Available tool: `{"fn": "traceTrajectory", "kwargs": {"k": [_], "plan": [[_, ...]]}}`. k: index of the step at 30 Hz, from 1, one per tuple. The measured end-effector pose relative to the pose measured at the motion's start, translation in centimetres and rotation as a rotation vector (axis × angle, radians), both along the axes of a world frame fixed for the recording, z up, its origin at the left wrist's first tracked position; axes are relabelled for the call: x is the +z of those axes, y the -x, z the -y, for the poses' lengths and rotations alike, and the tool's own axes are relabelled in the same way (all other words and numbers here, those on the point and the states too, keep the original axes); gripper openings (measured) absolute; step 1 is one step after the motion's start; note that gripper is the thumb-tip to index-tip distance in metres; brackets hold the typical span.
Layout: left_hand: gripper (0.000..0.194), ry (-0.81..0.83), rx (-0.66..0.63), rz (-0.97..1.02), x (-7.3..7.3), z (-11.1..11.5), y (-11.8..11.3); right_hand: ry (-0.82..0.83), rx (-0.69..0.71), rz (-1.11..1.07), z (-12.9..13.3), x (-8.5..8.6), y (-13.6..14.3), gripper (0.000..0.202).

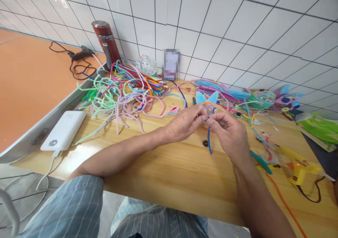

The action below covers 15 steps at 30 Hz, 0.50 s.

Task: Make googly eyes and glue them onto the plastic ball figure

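Observation:
My left hand (186, 122) and my right hand (228, 128) meet over the table, thumbs and fingertips pinched together. Between them they grip a dark blue pipe cleaner (209, 141), whose free end hangs down toward the wood. Its upper part is hidden by my fingers. Just behind my fingertips sits a clear plastic ball figure (210, 107) with light blue fuzzy ears (207, 97) and an orange band. A small black disc (205, 143) lies on the table below my hands.
Tangled pipe cleaners (126, 97) spread at the left, near a red thermos (107, 42) and white power bank (63, 130). A phone (171, 64) leans on the tiled wall. Finished-looking figures (264, 98) stand back right; a yellow glue gun (299, 165) lies at the right.

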<state>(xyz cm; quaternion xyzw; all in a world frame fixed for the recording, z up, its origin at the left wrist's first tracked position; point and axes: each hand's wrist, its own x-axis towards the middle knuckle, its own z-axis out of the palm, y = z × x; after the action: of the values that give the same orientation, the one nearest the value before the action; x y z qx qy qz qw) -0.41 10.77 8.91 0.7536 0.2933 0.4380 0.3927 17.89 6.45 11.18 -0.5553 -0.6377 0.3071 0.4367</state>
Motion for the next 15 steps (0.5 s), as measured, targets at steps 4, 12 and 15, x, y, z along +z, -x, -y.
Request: {"fn": "traceTrajectory", "kwargs": {"k": [4,12,15], "plan": [[0.017,0.157,0.020,0.165,-0.7,1.0,-1.0,0.010,-0.023,-0.108,-0.2,-0.4,0.8,0.021],[0.027,0.366,-0.047,0.336,-1.9,1.1,-1.6,-0.026,-0.069,-0.027,-0.1,-0.9,0.9,0.018],[0.018,0.152,-0.074,0.115,-1.2,0.1,-0.7,-0.088,-0.059,0.195,0.0,-0.5,-0.1,0.016]]}}
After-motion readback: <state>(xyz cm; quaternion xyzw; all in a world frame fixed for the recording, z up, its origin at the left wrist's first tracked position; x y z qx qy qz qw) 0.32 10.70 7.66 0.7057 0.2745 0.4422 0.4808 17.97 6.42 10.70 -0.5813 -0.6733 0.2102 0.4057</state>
